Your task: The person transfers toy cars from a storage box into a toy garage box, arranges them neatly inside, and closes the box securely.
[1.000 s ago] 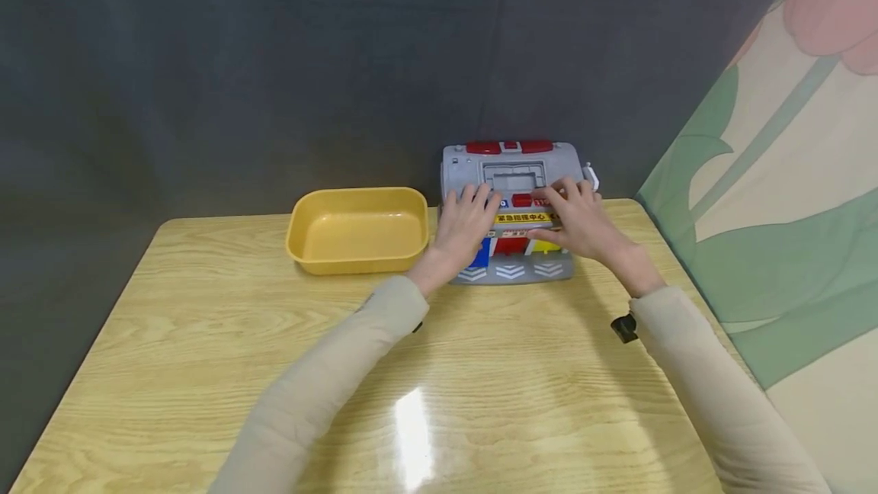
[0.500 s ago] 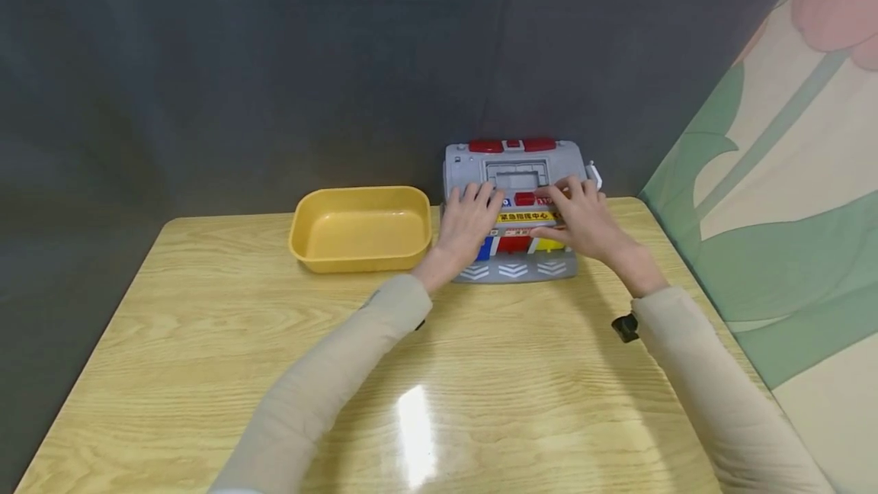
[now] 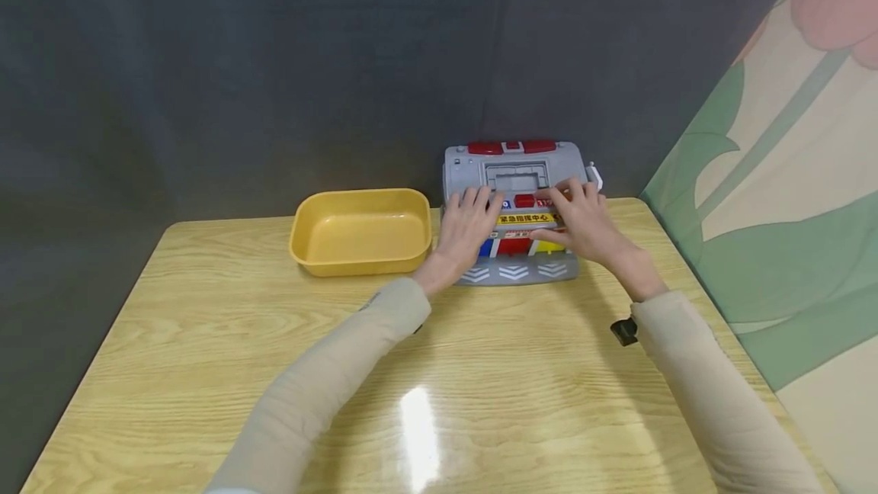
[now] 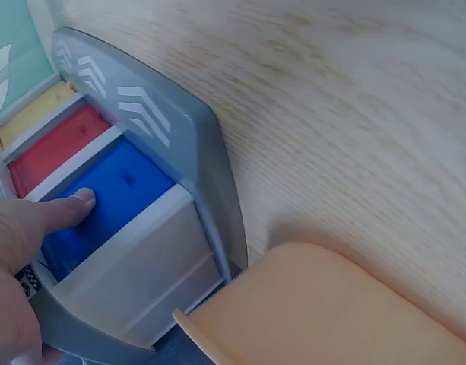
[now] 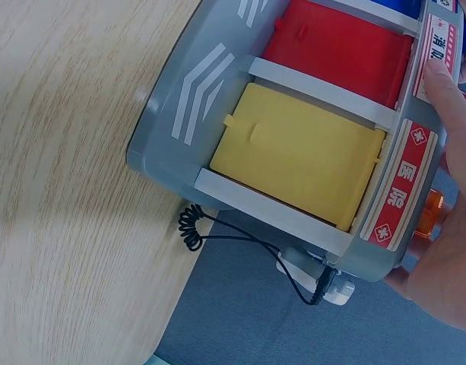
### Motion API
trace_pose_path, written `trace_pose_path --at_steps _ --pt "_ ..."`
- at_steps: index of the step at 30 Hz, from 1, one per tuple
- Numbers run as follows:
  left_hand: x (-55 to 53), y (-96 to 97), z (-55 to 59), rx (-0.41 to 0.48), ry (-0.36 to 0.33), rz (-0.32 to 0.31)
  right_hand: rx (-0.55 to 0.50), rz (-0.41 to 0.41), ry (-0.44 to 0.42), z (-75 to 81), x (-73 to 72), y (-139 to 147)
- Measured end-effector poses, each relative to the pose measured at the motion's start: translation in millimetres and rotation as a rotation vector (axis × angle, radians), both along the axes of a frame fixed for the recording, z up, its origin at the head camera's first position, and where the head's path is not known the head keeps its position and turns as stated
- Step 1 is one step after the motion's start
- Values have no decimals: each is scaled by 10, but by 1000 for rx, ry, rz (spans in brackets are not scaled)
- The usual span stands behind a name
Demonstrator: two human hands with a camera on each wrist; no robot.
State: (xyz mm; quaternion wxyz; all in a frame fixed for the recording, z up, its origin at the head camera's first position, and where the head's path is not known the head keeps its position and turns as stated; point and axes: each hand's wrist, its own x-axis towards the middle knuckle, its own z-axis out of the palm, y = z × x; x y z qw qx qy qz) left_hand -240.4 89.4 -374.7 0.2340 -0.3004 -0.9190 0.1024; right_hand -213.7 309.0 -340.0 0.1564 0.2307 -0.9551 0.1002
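Observation:
A grey toy emergency station [image 3: 521, 274] stands at the back of the table, with blue, red and yellow garage doors. My left hand [image 3: 467, 231] grips its left part, fingers over the top ledge. In the left wrist view the thumb presses the blue door [image 4: 130, 186], which lies flat in its frame. My right hand [image 3: 586, 223] holds the ledge on the right side. Its thumb [image 5: 443, 91] rests on the red-and-white label in the right wrist view, and its other fingers go behind. The red door [image 5: 335, 49] and yellow door [image 5: 293, 152] are closed.
A yellow plastic basin [image 3: 361, 268] sits left of the toy. A white handset [image 5: 316, 281] with a black coiled cord hangs at the toy's right side. Behind the table is a dark curtain [image 3: 309, 59]; a flower-patterned panel [image 3: 789, 250] borders the right.
One second ago the blue door stuck out at the bottom; it has swung in flush under my left thumb. My right hand keeps its place.

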Motion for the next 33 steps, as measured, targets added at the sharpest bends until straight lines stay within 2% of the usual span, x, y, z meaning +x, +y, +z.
trace_pose_path --at_steps 3,7,12,19,23,29,33 --pt "-9 -11 -16 4 14 -14 -10 8 4 -1 6 -5" --pt "-13 -15 -18 8 -3 -25 -19 9 14 -7 6 5" --pt "-12 -21 -8 -12 -37 -18 -18 6 13 -13 0 18" --pt "-18 -37 -19 -44 -33 -16 -27 1 3 -20 4 6" --pt "-22 -49 -37 -46 -2 -19 -28 8 7 -27 2 1" --pt "-23 -81 -90 -12 93 -45 -24 1 -2 -47 20 -27" --pt "-3 -90 -101 -3 95 -46 -26 -4 -3 -61 31 -34"
